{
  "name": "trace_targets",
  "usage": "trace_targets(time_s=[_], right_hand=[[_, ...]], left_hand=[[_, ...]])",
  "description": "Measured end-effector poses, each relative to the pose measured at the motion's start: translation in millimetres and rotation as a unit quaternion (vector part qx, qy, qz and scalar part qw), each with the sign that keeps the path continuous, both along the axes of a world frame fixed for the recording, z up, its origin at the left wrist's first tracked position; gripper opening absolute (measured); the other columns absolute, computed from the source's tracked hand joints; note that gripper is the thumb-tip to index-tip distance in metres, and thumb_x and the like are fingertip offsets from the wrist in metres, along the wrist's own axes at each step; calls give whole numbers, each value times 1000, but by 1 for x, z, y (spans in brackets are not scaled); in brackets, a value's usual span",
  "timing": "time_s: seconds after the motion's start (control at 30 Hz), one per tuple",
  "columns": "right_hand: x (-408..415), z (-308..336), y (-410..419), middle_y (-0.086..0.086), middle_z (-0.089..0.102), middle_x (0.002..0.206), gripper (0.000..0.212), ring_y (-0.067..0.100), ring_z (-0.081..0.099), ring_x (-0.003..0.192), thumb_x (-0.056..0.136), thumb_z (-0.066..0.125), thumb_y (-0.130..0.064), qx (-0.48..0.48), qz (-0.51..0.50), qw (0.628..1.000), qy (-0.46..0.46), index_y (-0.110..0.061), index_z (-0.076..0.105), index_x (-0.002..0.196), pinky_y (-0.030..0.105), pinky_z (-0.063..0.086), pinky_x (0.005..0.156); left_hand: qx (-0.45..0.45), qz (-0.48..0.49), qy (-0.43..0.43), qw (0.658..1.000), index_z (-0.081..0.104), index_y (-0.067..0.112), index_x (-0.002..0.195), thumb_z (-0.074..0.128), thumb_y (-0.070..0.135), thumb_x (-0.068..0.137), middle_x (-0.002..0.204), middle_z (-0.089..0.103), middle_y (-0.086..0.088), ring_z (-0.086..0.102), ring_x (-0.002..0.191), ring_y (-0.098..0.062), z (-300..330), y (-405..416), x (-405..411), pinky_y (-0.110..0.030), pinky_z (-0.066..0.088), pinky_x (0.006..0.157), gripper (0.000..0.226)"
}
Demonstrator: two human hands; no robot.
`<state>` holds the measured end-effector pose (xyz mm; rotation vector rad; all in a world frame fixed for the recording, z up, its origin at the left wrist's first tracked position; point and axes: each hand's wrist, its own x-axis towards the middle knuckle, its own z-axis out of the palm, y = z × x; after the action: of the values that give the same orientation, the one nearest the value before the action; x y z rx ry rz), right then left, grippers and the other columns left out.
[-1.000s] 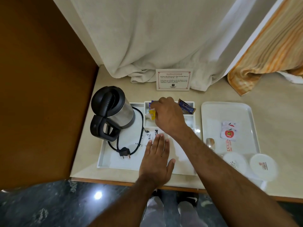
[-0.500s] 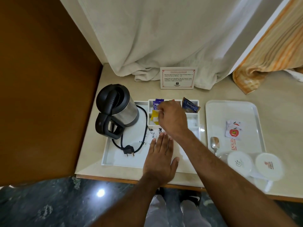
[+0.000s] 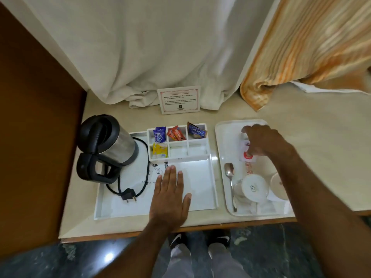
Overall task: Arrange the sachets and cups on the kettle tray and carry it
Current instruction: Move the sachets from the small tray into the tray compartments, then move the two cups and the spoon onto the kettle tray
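surface: beige counter against white curtain, wood panel on the left
kettle tray: white tray holding kettle at its left, cord and plug loose on the floor of it
organiser: divider box at the tray's back; blue sachet, red sachets, Tetley sachet in the back row, yellow sachet front left; other two front cells look empty
side tray: second tray just right, with spoon, two cups upside down, apple-logo sachet
left hand: flat, fingers spread, palm down on the kettle tray, steadying
right hand: over the side tray, fingers curled at the apple-logo sachet; can't tell if it's actually pinched yet
step: sachet sorting, cups untouched
next: likely secure that sachet, drop it in an empty front cell, then move the cups
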<state>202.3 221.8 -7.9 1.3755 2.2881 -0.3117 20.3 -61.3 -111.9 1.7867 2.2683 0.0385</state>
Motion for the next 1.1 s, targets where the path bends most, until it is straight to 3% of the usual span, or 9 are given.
trace_targets(time_s=[0.2, 0.27, 0.37, 0.5, 0.7, 0.87, 0.93, 1.03, 1.1], right_hand=[[11, -11, 6, 0, 69, 94, 15, 16, 57, 81, 74, 66, -18, -77, 6, 997, 31, -16, 68, 89, 30, 48, 66], [7, -1, 0, -4, 66, 89, 11, 17, 56, 80, 78, 62, -18, -48, -2, 997, 54, -17, 68, 87, 28, 44, 63], [-20, 27, -24, -4, 62, 76, 7, 18, 53, 71, 76, 61, -23, 21, -10, 978, 207, -20, 67, 76, 29, 38, 59], [-96, 44, -71, 0, 64, 80, 8, 20, 57, 77, 80, 64, -25, -2, 63, 938, 341, -23, 71, 82, 30, 44, 64], [-159, 8, -107, 8, 67, 105, 23, 29, 59, 102, 82, 64, -14, 119, 190, 962, 157, -16, 67, 105, 38, 49, 79], [-146, 2, -107, 8, 57, 116, 54, 25, 58, 98, 71, 77, -8, 118, 108, 944, 290, -15, 53, 118, 33, 47, 68], [-128, 9, -94, 7, 56, 111, 51, 26, 59, 94, 70, 77, -6, 131, 22, 937, 323, -18, 54, 113, 32, 42, 64], [-85, 15, -76, 8, 61, 101, 31, 33, 61, 94, 72, 66, -9, 117, -83, 968, 205, -17, 54, 99, 35, 45, 69], [-60, 16, -72, 5, 64, 96, 19, 30, 62, 89, 70, 65, -12, 19, -114, 990, 76, -17, 51, 83, 33, 45, 71]], left_hand=[[2, 2, -3, 1000, 6, 7, 155, 21, 51, 99, 164, 1, -19, -5, 151, -31, 6, 1, 1, -54, 13, 120, 73], [1, 2, -3, 1000, 6, 7, 155, 22, 51, 99, 164, 0, -19, -6, 151, -31, 6, 1, 1, -54, 13, 120, 74], [2, -2, 0, 1000, 6, 7, 155, 22, 52, 99, 164, 0, -19, -7, 151, -30, 4, 3, 1, -53, 12, 120, 74], [5, -4, -3, 1000, 9, 5, 155, 23, 50, 99, 163, 3, -21, -5, 151, -31, 3, 1, 1, -55, 13, 120, 73], [14, -3, -13, 1000, 9, 5, 155, 25, 49, 99, 163, 4, -20, -4, 151, -31, 2, 0, 0, -55, 14, 119, 73], [7, 3, -7, 1000, 9, 6, 155, 25, 51, 99, 163, 3, -19, -5, 151, -30, 2, 1, 0, -55, 14, 119, 73], [9, 1, -7, 1000, 11, 5, 155, 25, 50, 99, 163, 4, -20, -5, 151, -31, 1, 0, 0, -55, 14, 119, 73], [11, 2, -1, 1000, 9, 7, 155, 22, 52, 100, 164, 2, -19, -6, 151, -30, 0, 0, -1, -54, 11, 120, 73], [14, -1, -3, 1000, 8, 8, 156, 22, 52, 100, 164, 2, -19, -8, 151, -30, -1, 0, -1, -53, 10, 121, 73]])
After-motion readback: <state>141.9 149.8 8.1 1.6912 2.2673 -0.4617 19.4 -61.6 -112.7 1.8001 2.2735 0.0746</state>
